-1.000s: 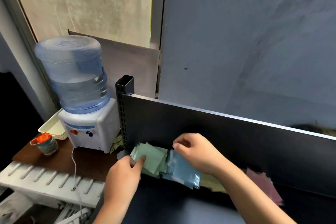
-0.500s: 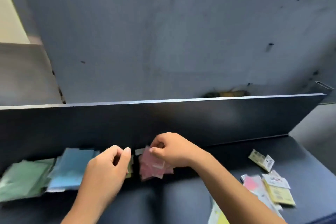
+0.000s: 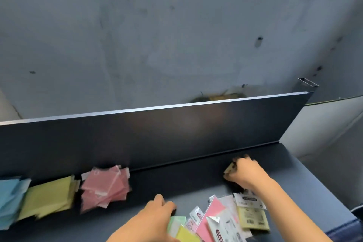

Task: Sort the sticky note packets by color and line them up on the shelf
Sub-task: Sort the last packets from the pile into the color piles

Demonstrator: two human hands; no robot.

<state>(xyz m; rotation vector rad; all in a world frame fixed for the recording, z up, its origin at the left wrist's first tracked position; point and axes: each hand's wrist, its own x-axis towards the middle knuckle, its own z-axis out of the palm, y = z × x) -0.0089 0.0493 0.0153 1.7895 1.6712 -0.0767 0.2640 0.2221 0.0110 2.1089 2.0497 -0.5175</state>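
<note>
Both hands have left the sorted pink stack (image 3: pixel 106 188): right hand (image 3: pixel 245 173) now pinches a yellowish packet (image 3: pixel 230 169), left hand (image 3: pixel 155 220) curls onto the unsorted pile (image 3: pixel 225 220), beginning another sorting round.

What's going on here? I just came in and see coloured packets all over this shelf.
A person is sorting sticky note packets by colour on a dark shelf. Blue, yellow and pink piles already lean along the back panel at the left. The right hand is closed on a yellowish packet farther right, while the left hand reaches into the unsorted heap at the front edge.
</note>
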